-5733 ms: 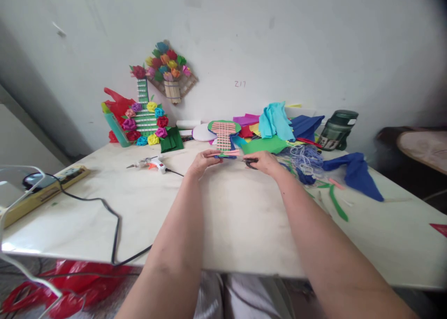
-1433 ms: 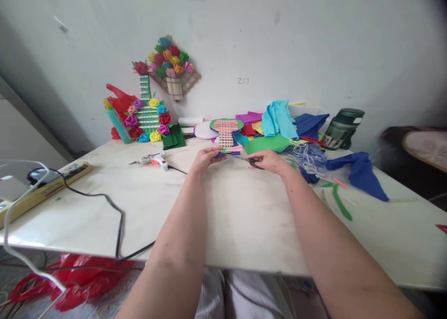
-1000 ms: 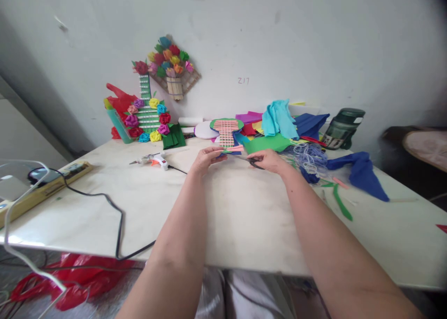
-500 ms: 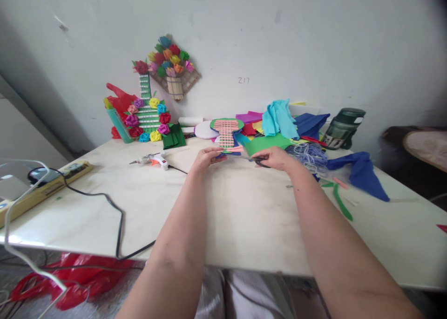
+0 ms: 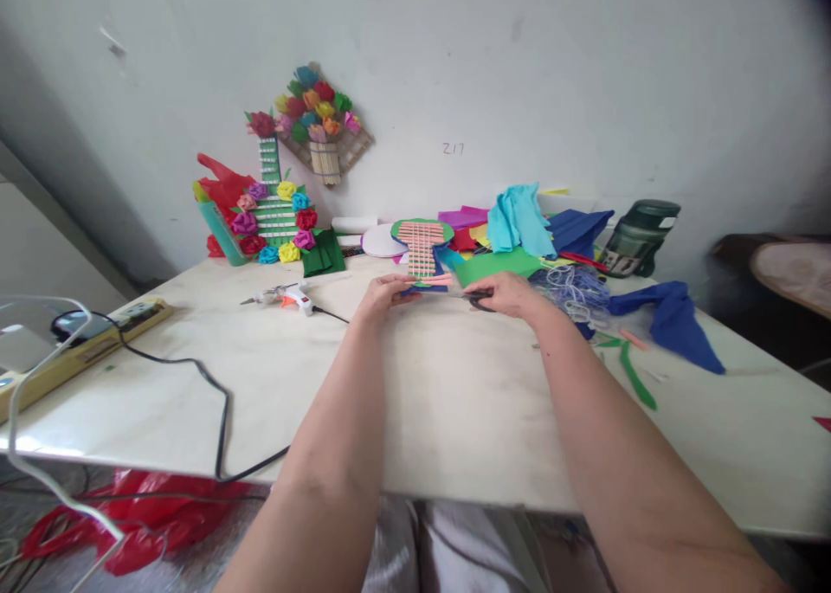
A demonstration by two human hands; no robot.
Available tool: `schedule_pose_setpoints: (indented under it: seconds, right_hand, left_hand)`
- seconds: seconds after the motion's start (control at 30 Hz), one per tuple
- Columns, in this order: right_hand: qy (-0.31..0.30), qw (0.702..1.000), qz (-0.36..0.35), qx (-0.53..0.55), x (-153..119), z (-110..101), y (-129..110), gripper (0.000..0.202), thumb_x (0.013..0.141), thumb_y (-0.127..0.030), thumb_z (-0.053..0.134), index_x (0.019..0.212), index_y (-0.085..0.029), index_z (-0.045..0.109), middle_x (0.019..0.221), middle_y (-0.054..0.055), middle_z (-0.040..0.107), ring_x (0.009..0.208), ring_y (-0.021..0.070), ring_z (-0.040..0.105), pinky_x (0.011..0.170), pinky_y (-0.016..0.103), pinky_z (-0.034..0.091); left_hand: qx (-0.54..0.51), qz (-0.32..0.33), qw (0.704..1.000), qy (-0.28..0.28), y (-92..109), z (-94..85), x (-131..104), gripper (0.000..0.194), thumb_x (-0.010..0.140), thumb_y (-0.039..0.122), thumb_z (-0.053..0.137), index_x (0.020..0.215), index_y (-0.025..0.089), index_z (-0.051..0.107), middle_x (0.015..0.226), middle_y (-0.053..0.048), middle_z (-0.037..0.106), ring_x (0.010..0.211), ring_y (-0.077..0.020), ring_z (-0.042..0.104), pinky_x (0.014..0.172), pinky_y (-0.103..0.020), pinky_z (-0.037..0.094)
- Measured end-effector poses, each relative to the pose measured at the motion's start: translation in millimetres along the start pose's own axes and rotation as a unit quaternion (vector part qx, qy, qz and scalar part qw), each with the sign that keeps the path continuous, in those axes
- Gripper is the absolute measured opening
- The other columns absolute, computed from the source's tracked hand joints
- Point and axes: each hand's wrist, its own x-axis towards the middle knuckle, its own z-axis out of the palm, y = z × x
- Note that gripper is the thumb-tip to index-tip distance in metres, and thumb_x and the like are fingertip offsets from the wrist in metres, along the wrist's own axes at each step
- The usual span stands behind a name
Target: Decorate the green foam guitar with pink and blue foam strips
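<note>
My left hand [image 5: 388,297] is closed, with its fingers pinched on thin pink paper strips [image 5: 440,279] that stick out to the right. In my right hand [image 5: 510,293] is a pair of scissors [image 5: 481,300] with dark handles. Its blades point left toward the strips, and blur hides whether they touch them. Just behind my left fingers lies a craft piece [image 5: 421,240] of pink sticks crossed by pale strings on a green and blue backing. A green paper sheet [image 5: 497,268] lies behind my right hand.
A glue gun [image 5: 297,300] lies left of my hands, its black cord trailing to a power strip [image 5: 97,351]. Coloured papers [image 5: 519,221], tangled string [image 5: 575,290] and a dark bottle [image 5: 640,240] stand right. A paper-flower guitar [image 5: 276,216] leans at the wall.
The scissors and my right hand have shifted very slightly, and the pink strips sit a little differently. Everything else looks the same.
</note>
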Motion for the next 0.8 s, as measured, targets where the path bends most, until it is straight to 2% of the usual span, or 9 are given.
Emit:
schedule_pose_setpoints:
  seconds: [0.2, 0.4, 0.6, 0.8]
  right_hand:
    - [0.019, 1.000, -0.018, -0.017, -0.3, 0.0, -6.5, 0.032, 0.062, -0.025, 0.065, 0.092, -0.031, 0.073, 0.076, -0.004, 0.073, 0.069, 0.0145, 0.063, 0.052, 0.020, 0.038]
    - [0.021, 0.999, 0.000, -0.031, -0.5, 1.2, -11.0, 0.033, 0.063, -0.025, 0.064, 0.095, -0.031, 0.073, 0.079, -0.003, 0.073, 0.070, 0.0157, 0.063, 0.053, 0.022, 0.039]
    - [0.014, 0.999, 0.002, -0.046, -0.4, 4.6, -15.3, 0.033, 0.066, -0.027, 0.062, 0.098, -0.032, 0.072, 0.084, -0.002, 0.073, 0.073, 0.0163, 0.064, 0.055, 0.022, 0.040]
    - [0.000, 0.998, 0.033, -0.062, -1.8, 4.5, -22.9, 0.034, 0.068, -0.028, 0.061, 0.100, -0.031, 0.071, 0.087, 0.000, 0.073, 0.076, 0.0185, 0.064, 0.058, 0.024, 0.041]
  left_hand:
    - [0.009, -0.003, 1.000, 0.001, -0.7, 0.6, -0.2, 0.018, 0.058, 0.014, 0.068, 0.076, 0.010, 0.069, 0.076, -0.009, 0.069, 0.066, -0.0220, 0.068, 0.085, -0.043, 0.050]
    - [0.013, -0.006, 1.000, -0.001, -4.8, -1.4, 2.7, 0.020, 0.058, 0.015, 0.069, 0.077, 0.010, 0.069, 0.076, -0.009, 0.069, 0.067, -0.0211, 0.067, 0.084, -0.042, 0.051]
    - [0.006, 0.016, 1.000, -0.007, -5.5, -1.1, 2.2, 0.022, 0.058, 0.023, 0.071, 0.073, 0.008, 0.069, 0.057, -0.004, 0.063, 0.061, -0.0191, 0.064, 0.080, -0.043, 0.053]
    - [0.009, 0.015, 1.000, -0.002, -2.3, 0.2, 1.0, 0.024, 0.057, 0.025, 0.072, 0.075, 0.009, 0.068, 0.068, -0.008, 0.067, 0.064, -0.0212, 0.066, 0.079, -0.041, 0.053]
